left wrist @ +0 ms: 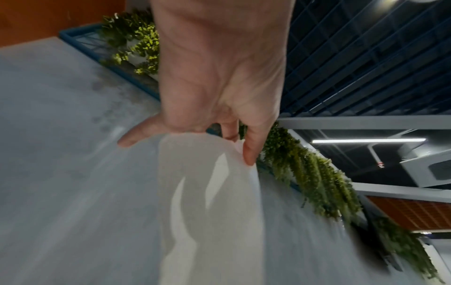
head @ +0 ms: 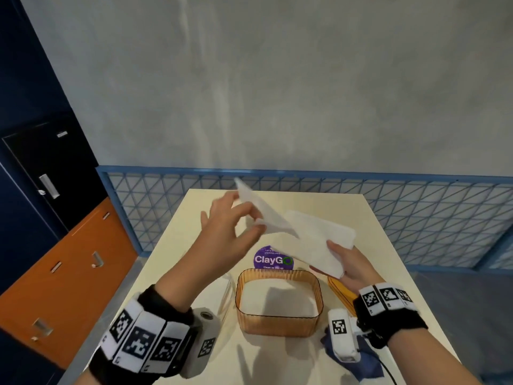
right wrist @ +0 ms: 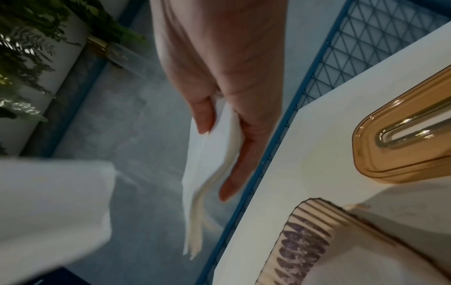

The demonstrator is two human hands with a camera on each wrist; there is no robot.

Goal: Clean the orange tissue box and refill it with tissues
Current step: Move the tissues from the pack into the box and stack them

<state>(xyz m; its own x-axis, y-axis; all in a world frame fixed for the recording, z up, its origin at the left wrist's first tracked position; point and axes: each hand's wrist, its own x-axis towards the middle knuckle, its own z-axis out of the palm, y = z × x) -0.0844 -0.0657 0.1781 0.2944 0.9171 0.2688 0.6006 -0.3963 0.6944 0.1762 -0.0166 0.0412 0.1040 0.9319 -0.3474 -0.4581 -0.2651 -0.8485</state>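
Note:
The orange tissue box [head: 279, 323] stands open and lidless near the front of the cream table [head: 369, 226], with ribbed see-through walls [right wrist: 307, 239]. Its orange lid [head: 340, 291] lies to the right [right wrist: 400, 138]. Above the box, my right hand [head: 351, 266] grips a white tissue stack [head: 313, 245] by its near end, thumb on top [right wrist: 212, 146]. My left hand [head: 236, 226] pinches one loose tissue sheet [head: 258, 207] and holds it up and to the left of the stack [left wrist: 214, 202].
A purple round ClayGo sticker [head: 270, 259] lies behind the box. A dark blue cloth [head: 358, 359] sits at the front right, and clear plastic wrap [head: 224, 293] lies left of the box. A blue mesh railing [head: 416, 215] borders the table's far side.

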